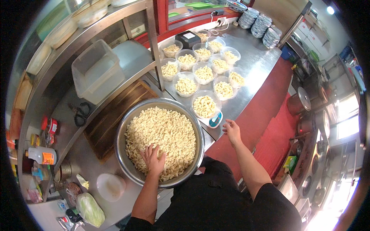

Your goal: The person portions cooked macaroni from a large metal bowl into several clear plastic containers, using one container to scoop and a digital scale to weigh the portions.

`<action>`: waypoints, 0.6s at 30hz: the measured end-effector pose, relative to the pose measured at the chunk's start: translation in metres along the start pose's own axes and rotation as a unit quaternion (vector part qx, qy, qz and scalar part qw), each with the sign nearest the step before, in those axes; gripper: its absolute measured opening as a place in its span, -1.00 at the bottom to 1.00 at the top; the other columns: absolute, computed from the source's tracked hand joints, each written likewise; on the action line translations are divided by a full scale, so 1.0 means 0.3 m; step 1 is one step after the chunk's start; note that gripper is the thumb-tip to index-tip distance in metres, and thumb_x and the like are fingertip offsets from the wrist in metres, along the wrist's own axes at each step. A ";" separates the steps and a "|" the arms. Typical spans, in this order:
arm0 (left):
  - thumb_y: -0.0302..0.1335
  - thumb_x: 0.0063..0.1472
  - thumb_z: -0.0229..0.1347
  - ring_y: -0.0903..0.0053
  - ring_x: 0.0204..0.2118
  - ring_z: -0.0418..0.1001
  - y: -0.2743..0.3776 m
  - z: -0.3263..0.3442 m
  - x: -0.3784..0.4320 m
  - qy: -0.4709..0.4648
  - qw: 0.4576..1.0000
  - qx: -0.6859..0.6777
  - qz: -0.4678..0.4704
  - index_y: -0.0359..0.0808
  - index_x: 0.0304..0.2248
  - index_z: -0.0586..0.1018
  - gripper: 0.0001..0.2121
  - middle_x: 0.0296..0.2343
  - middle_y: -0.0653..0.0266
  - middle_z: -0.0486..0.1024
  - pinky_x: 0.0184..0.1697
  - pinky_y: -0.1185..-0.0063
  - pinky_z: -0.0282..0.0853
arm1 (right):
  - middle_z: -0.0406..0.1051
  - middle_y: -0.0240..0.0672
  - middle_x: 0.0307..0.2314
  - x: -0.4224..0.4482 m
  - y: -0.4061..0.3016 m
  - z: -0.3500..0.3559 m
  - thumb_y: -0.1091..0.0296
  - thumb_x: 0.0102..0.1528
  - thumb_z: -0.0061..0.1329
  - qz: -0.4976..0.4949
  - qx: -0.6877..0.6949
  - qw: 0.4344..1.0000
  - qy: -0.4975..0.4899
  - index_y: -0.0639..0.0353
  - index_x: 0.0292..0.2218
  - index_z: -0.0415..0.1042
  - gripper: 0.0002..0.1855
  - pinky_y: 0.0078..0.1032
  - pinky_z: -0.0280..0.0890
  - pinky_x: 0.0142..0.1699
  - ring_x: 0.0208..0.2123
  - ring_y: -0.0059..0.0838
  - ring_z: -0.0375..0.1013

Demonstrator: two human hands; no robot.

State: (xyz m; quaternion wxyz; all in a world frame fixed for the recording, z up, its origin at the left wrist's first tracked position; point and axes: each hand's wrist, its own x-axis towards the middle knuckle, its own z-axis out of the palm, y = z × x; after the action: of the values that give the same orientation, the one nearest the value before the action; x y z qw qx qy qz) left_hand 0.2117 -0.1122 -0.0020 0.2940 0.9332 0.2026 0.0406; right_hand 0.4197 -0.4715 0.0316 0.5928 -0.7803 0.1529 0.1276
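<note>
A large round metal basin (120, 144) holds a heap of small pale yellow food pieces (164, 130). My left hand (153, 160) rests on the heap near the basin's lower side, its fingers spread and partly among the pieces. My right hand (231, 131) is raised beyond the counter's edge with fingers loosely bent and nothing in it. Just up and left of it is a small kitchen scale (214, 120), bearing a clear plastic bowl (204, 104) filled with the same pieces. Several more filled plastic bowls (185, 84) stand grouped behind it on the steel counter.
Left of the basin lie a wooden board (115, 112) and scissors (81, 114); a translucent plastic tub (96, 72) sits on the steel shelf. A white bowl (110, 187) and cabbage (90, 209) are at lower left. Stacked patterned bowls (261, 25) stand at the counter's far end.
</note>
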 end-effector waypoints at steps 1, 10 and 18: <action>-0.20 0.22 0.17 0.16 0.33 0.05 -0.037 0.009 -0.005 0.011 1.000 0.008 0.002 -0.15 0.00 0.59 -0.61 0.18 0.14 0.29 0.42 0.05 -0.41 | 0.52 -0.24 -0.25 0.016 -0.010 0.015 0.18 0.26 -0.04 0.007 0.016 1.000 -0.005 0.18 0.21 0.24 -0.44 -0.54 0.38 -0.31 -0.36 -0.50 0.50; -0.27 0.24 0.08 0.15 0.28 0.16 0.116 -0.059 -0.027 0.023 0.973 0.212 -0.083 -0.15 -0.07 0.64 -0.68 0.16 0.16 0.36 0.40 0.08 -0.36 | 0.55 -0.21 -0.46 0.313 -0.043 0.150 0.22 0.23 -0.12 0.025 -0.013 0.986 -0.162 0.15 0.18 0.25 -0.48 -0.41 0.40 -0.43 -0.53 -0.48 0.51; -0.54 0.29 0.04 0.31 0.00 0.42 0.729 0.095 0.053 0.236 0.963 -0.089 -0.089 -0.37 -0.08 0.60 -0.76 -0.06 0.05 0.50 0.07 0.41 0.31 | 0.46 -0.31 -0.49 0.389 -0.014 -0.106 0.38 0.27 -0.23 -0.039 0.075 0.959 -0.272 0.12 0.26 0.19 -0.46 -0.54 0.37 -0.48 -0.57 -0.55 0.45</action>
State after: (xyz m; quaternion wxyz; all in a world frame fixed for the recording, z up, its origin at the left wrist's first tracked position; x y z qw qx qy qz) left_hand 0.3094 -0.2839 0.0973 0.3218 0.8454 0.3444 0.2514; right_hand 0.5295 -0.5115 -0.0007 0.6737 -0.6744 -0.0352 0.3001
